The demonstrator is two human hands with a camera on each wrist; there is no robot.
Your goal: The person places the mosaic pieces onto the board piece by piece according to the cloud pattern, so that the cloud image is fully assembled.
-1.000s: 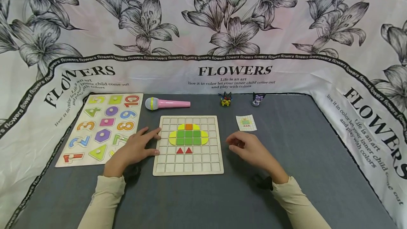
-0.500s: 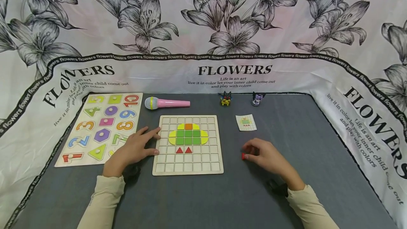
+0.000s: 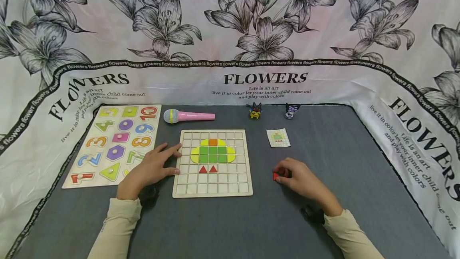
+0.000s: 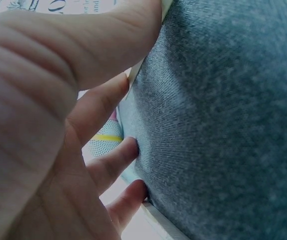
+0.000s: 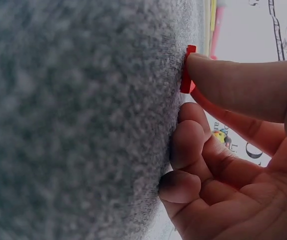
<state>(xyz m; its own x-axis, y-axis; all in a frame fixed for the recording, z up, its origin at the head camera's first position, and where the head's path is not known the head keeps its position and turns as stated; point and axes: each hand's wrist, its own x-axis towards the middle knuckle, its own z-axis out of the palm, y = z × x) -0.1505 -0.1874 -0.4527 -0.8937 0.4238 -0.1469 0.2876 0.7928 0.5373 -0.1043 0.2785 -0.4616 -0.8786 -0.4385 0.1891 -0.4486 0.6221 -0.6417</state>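
Observation:
My left hand [image 3: 151,169] lies with fingers spread at the left side of a wooden grid board [image 3: 213,191], thumb and fingertips touching its edge. In the left wrist view that hand's fingers [image 4: 114,162] meet the grey cloth. On the board sit green square tiles [image 3: 213,155], yellow curved tiles [image 3: 195,156], an orange square [image 3: 213,142] and two red triangles [image 3: 203,169]. Right of the board, my right hand [image 3: 300,177] pinches a small red tile [image 5: 187,70] between thumb and index finger at the cloth. Its full shape is partly hidden.
A wooden number puzzle [image 3: 108,143] lies at the left, partly under my left hand. Behind the board are a pink toy microphone [image 3: 190,116] and two small figurines [image 3: 255,111]. A pattern card [image 3: 278,138] lies beyond my right hand. Grey cloth [image 3: 223,227] covers the table.
My right hand has moved right, away from the board, and now pinches a red tile that was not visible in its fingers a second ago. The left hand has stayed in place.

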